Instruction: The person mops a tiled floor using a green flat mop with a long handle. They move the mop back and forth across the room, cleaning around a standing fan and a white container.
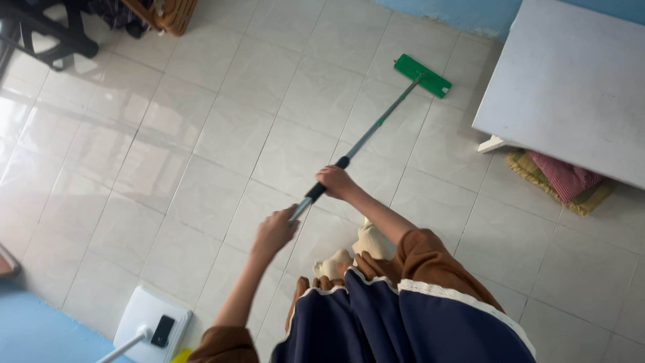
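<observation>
A flat mop with a green head [422, 75] rests on the pale tiled floor [201, 154] near the far wall. Its metal handle [376, 126] runs diagonally back towards me. My right hand [335, 182] grips the black section of the handle. Lower down, my left hand [274, 232] is closed around the handle's near end. My brown sleeves and dark blue garment fill the bottom of the view, with my feet just visible beneath.
A white table [571, 87] stands at the right, with a folded yellow and red cloth [561, 178] under it. Black chair legs [40, 33] and a wooden piece sit at the top left. A white stand base with a phone [151, 329] lies at the bottom left.
</observation>
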